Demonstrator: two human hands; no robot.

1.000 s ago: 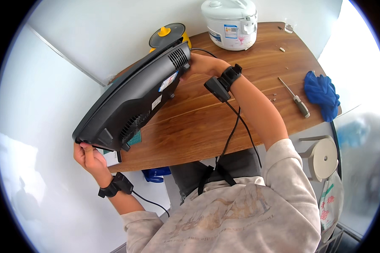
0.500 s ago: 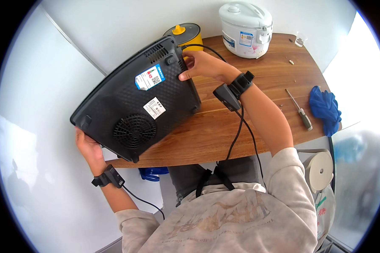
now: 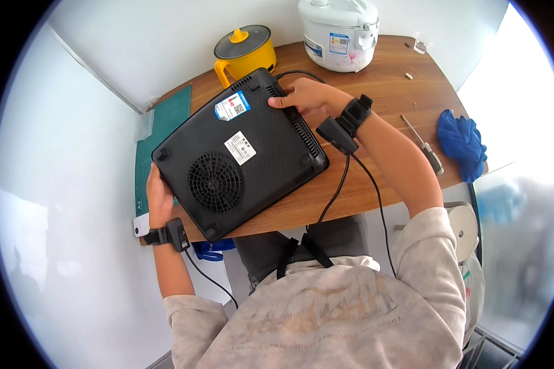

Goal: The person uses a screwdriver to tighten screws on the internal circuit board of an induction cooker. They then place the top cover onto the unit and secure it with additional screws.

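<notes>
A black induction cooker is held bottom side up over the table, showing its round fan grille, small feet, side vents and two stuck-on labels. My left hand grips its near left edge, the fingers partly hidden beneath it. At the far right edge my right hand clasps the cooker by the vents, thumb on top and fingers underneath. From the cooker's far end a black power cord runs behind my right hand. Both wrists wear black strapped devices with cables.
A yellow pot with a lid and a white rice cooker stand at the back. A green cutting mat lies at left. On the right are a screwdriver, a blue cloth and a small clear cup.
Both hands have brought the cooker right and lower, its underside now facing up more flatly. The green mat and the yellow pot's handle have come into sight. The view has shifted slightly.
</notes>
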